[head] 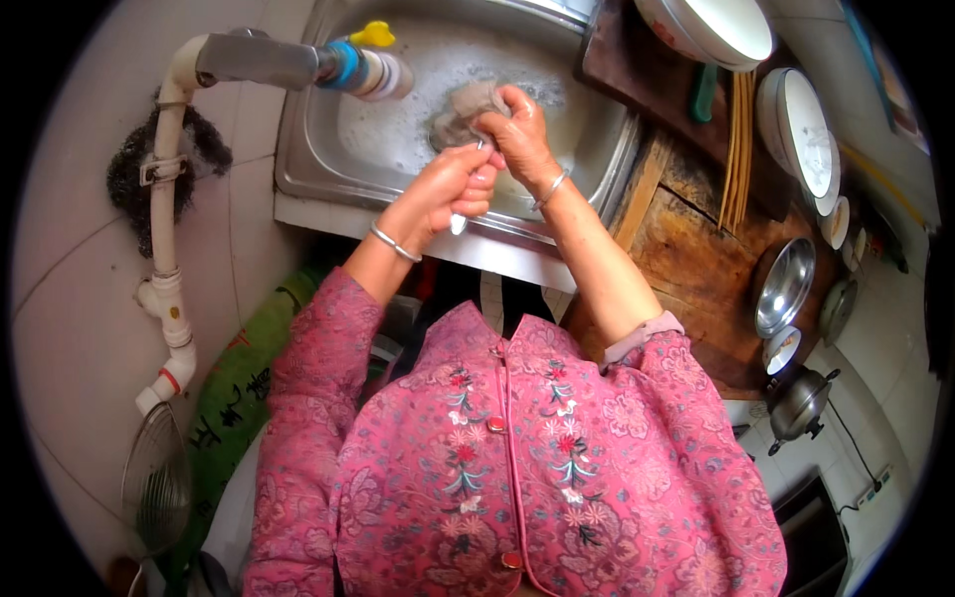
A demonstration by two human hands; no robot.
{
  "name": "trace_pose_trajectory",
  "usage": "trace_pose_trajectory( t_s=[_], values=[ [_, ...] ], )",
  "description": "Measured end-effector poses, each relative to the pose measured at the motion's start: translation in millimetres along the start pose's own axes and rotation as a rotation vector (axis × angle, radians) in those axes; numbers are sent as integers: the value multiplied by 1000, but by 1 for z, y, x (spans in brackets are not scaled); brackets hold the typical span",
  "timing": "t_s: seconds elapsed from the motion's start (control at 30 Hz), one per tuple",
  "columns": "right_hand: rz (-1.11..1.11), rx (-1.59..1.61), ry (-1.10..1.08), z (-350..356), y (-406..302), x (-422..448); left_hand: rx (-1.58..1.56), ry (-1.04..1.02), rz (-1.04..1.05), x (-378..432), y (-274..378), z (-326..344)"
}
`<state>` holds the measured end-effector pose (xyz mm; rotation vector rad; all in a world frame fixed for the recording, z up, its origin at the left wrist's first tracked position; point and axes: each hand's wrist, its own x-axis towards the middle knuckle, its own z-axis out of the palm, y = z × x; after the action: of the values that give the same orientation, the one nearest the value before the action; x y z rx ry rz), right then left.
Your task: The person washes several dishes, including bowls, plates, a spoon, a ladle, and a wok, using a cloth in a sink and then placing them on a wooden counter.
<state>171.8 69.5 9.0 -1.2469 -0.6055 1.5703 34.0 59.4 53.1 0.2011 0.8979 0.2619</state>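
Note:
Over a stainless steel sink (pixel 298 160), my left hand (pixel 462 183) is closed around a metal utensil (pixel 458 223), probably a spoon; one shiny end shows below the fist and a thin part above it. My right hand (pixel 522 134) pinches a wet greyish-brown cloth (pixel 470 108) against the upper part of the utensil. The hands touch each other. Below the cloth, cloudy water with suds (pixel 429 89) lies in the basin. What else is under the water or the cloth cannot be made out.
A faucet (pixel 261 63) with a blue-ringed nozzle reaches over the sink from the left. At the right, bowls (pixel 802 134), chopsticks (pixel 739 149), a green handle (pixel 703 93) and a dark cutting board (pixel 619 56) rest on a worn wooden surface (pixel 694 246). A metal basin (pixel 785 287) stands farther along.

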Motion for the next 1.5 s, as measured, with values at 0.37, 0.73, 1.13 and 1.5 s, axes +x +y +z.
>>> trace_pose_trajectory(
  t_s=[0.37,0.73,1.13,1.5],
  values=[
    [7,10,-82,-39,-23,-3,1192,649,646,4,7,-10],
    [-124,150,141,-18,-5,-2,747,389,778,15,1,6],
    [20,-219,-188,-15,-23,-22,392,577,848,65,37,-47],
    [-225,-1121,-237,-44,-51,-55,128,709,1031,47,62,-106]
  ],
)
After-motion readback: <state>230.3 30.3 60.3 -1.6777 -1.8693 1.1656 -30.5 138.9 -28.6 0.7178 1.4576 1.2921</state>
